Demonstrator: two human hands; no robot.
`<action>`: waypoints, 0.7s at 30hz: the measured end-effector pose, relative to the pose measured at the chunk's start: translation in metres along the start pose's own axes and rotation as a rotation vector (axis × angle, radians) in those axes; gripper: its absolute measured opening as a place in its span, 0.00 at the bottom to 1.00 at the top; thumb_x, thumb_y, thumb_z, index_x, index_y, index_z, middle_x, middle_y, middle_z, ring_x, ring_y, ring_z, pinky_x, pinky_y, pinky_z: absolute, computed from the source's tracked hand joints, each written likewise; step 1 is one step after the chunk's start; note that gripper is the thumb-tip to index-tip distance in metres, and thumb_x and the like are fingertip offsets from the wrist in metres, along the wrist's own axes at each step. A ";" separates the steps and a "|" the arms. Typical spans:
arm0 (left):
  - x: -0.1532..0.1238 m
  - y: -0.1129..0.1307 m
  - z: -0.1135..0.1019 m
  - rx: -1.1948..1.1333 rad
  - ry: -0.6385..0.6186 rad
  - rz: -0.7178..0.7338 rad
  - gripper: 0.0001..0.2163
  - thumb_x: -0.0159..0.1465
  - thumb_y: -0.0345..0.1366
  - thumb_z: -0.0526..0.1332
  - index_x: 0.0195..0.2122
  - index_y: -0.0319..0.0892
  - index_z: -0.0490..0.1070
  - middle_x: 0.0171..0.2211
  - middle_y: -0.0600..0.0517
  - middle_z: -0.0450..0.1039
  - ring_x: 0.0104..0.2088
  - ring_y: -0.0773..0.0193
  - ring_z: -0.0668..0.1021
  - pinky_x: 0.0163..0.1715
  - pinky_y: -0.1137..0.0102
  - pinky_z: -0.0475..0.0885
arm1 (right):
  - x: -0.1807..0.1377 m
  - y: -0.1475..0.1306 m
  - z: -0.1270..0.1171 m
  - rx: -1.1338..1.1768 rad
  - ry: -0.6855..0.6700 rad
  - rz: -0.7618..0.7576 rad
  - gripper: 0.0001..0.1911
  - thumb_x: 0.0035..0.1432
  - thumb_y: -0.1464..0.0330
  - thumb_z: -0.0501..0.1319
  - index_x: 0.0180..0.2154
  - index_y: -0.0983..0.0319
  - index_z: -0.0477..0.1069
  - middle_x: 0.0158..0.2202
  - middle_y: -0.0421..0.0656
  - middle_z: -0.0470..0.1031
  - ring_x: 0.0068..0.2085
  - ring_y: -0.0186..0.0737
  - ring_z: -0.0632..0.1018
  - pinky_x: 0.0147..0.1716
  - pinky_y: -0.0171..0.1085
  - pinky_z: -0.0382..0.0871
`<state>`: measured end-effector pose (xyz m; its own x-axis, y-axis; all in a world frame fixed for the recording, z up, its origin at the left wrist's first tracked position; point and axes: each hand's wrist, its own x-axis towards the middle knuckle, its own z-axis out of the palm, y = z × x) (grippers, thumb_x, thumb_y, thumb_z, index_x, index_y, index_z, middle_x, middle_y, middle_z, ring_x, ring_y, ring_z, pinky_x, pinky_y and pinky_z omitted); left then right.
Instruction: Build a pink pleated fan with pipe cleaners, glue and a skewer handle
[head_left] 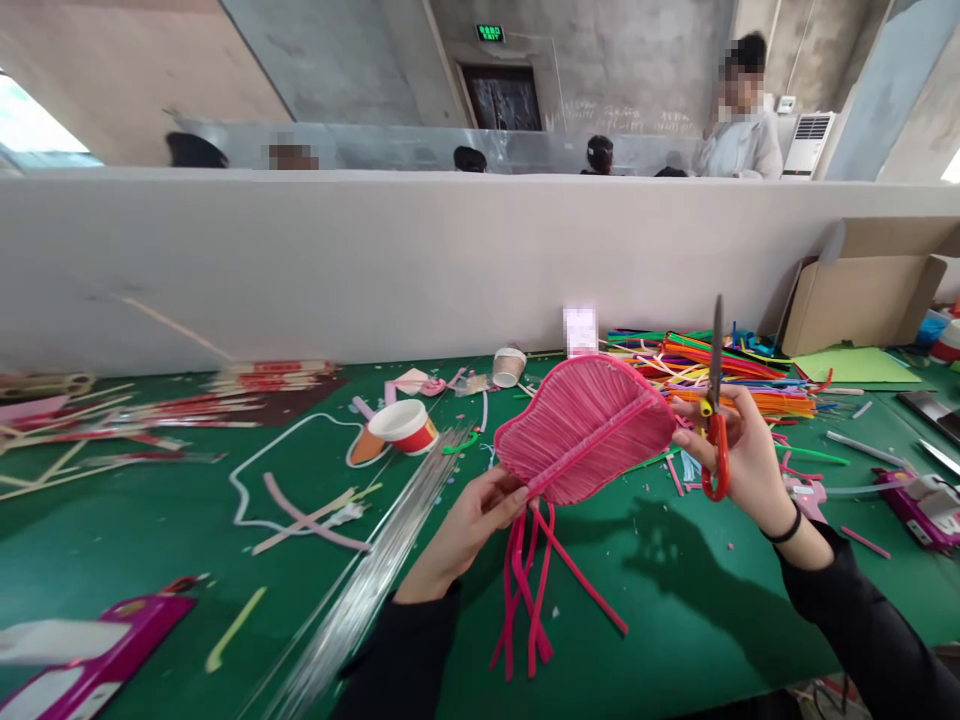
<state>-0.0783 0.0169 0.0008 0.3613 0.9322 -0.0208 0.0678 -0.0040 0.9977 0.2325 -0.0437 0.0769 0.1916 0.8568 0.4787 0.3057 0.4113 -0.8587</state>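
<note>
A pink leaf-shaped piece of pipe cleaners (592, 425), with a raised rib along its middle, is held up above the green table. My left hand (480, 515) pinches its lower left end. Several loose pink pipe cleaners (525, 600) hang below that end. My right hand (739, 455) is closed round a pair of scissors (716, 400) with orange-red handles, its blades pointing up. Fingertips of this hand also touch or nearly touch the leaf's right tip; the exact contact is partly hidden.
Colourful pipe cleaners (720, 375) lie in a heap behind my right hand. Thin metal wires (375, 575) run along the left. A paper cup (405, 427), purple glue guns (105, 655) (922, 505) and wooden sticks (255, 385) lie about. A white partition (375, 260) stands behind; people are beyond it.
</note>
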 end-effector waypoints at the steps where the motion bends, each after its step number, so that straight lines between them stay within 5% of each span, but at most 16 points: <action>1: 0.000 -0.001 0.000 0.001 -0.009 0.000 0.22 0.55 0.53 0.70 0.37 0.39 0.72 0.26 0.51 0.74 0.23 0.68 0.69 0.22 0.74 0.58 | 0.002 -0.006 0.004 0.106 0.001 0.016 0.29 0.49 0.50 0.71 0.43 0.54 0.59 0.38 0.43 0.82 0.41 0.46 0.84 0.36 0.40 0.78; 5: 0.000 -0.001 0.000 0.024 -0.011 0.007 0.19 0.56 0.52 0.69 0.34 0.39 0.72 0.25 0.52 0.74 0.22 0.69 0.68 0.22 0.73 0.59 | 0.008 -0.023 0.015 0.246 0.009 0.046 0.30 0.45 0.54 0.74 0.41 0.54 0.59 0.34 0.40 0.80 0.44 0.47 0.83 0.37 0.42 0.80; 13: -0.002 0.003 0.001 0.085 -0.010 0.008 0.20 0.53 0.54 0.70 0.32 0.40 0.73 0.29 0.49 0.76 0.31 0.60 0.77 0.31 0.69 0.70 | 0.017 -0.021 0.018 0.257 -0.012 0.068 0.28 0.44 0.53 0.74 0.37 0.55 0.60 0.28 0.36 0.77 0.33 0.42 0.83 0.33 0.39 0.78; 21: -0.002 0.006 0.004 0.039 -0.035 0.012 0.21 0.52 0.52 0.71 0.39 0.41 0.75 0.36 0.47 0.78 0.37 0.56 0.78 0.35 0.68 0.72 | 0.017 -0.020 0.013 0.291 -0.052 0.132 0.28 0.42 0.56 0.75 0.37 0.55 0.61 0.24 0.33 0.75 0.27 0.38 0.79 0.26 0.35 0.73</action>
<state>-0.0753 0.0139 0.0064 0.3950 0.9186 -0.0119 0.0994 -0.0299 0.9946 0.2173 -0.0327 0.0996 0.1614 0.9204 0.3561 0.0007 0.3607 -0.9327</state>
